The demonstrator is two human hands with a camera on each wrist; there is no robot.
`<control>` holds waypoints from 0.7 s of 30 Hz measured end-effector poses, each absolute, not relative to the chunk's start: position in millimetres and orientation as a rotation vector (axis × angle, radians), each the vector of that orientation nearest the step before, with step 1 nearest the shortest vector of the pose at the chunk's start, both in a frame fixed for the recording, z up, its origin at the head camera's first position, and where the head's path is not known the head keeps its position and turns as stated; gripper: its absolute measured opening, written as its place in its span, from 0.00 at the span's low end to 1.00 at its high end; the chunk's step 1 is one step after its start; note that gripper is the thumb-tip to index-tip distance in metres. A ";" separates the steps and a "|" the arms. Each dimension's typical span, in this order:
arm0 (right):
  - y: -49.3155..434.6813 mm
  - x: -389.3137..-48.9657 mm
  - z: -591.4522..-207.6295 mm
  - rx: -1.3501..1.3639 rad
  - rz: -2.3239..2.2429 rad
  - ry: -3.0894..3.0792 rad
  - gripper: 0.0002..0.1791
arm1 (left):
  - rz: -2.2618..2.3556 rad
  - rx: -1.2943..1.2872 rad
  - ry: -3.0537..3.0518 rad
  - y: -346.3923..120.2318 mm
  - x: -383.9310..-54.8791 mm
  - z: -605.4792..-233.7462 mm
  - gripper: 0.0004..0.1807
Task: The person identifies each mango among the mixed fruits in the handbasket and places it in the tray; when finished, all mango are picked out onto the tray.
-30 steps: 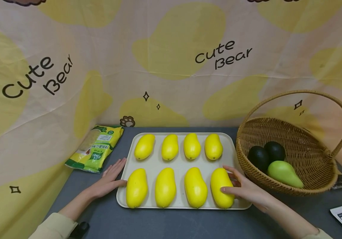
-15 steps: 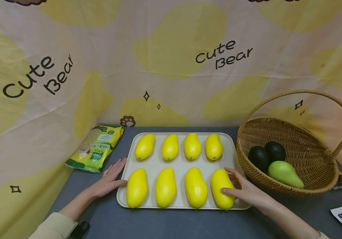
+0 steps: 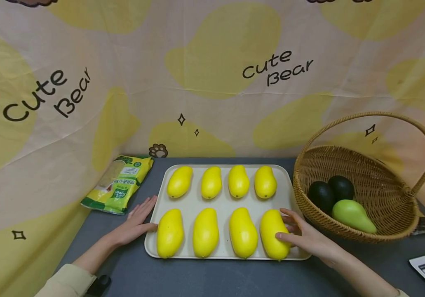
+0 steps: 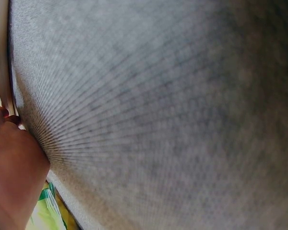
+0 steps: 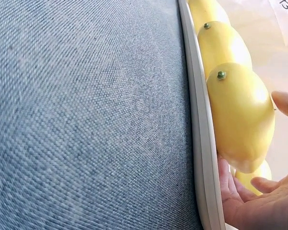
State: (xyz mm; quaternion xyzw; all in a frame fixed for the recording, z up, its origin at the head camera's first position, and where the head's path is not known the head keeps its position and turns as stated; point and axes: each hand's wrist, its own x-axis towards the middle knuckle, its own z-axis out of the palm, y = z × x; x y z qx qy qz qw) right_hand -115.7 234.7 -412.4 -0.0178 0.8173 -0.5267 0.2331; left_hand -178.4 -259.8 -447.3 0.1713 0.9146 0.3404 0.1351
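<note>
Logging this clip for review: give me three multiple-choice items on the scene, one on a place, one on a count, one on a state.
1. Where does the green pear lie?
A. in the basket
B. on the tray
C. on the packet

2. How many mangoes are on the tray?
A. six
B. eight
C. ten

3. What is the right hand doing?
A. lying flat on the table
B. lifting the basket
C. holding the near-right mango

Answers:
1. A, it rests on the wicker beside two dark fruits.
2. B, two rows of four.
3. C, thumb and fingers curl round it.
</note>
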 end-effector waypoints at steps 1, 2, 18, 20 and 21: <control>234.5 -115.8 -412.3 -0.048 -1.451 2.245 0.47 | 0.985 0.495 2.651 -260.1 -178.4 -447.5 0.48; 234.6 -115.9 -412.4 -0.055 -1.453 2.247 0.46 | 0.985 0.493 2.652 -260.4 -178.3 -447.7 0.48; 239.5 -110.6 -409.0 -0.181 -1.409 2.420 0.39 | 1.047 0.484 2.771 -262.6 -181.2 -446.1 0.31; 238.5 -106.7 -405.1 -0.229 -1.330 2.493 0.38 | 1.010 0.499 2.881 -259.7 -179.6 -439.8 0.26; 237.5 -104.5 -402.1 -0.272 -1.280 2.555 0.37 | 0.977 0.506 2.946 -256.7 -178.8 -434.4 0.23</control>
